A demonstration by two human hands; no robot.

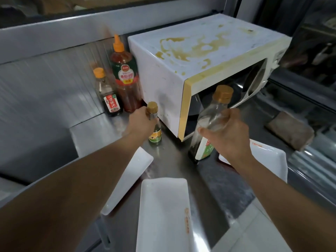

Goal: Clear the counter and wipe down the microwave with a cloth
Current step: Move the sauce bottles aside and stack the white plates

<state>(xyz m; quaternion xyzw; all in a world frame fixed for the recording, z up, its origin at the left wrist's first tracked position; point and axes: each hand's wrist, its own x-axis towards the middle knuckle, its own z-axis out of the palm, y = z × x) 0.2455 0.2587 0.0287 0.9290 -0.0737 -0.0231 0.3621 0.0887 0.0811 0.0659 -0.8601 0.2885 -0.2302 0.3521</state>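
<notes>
Lift both bottles upright and carry them clear of the microwave (200, 57) before wiping. The left grip (141, 122) is curled tight around the neck of the small bottle (154, 124), base on the table (172, 160). The right grip (229, 135) wraps the clear bottle (211, 122), raised and tilted. The cloth (291, 131) lies right of it.

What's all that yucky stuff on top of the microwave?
Yellow-brown stains are splashed across the white top of the microwave, with smaller spots toward the back. Nothing stands on it. What the stains are made of cannot be told.
</notes>
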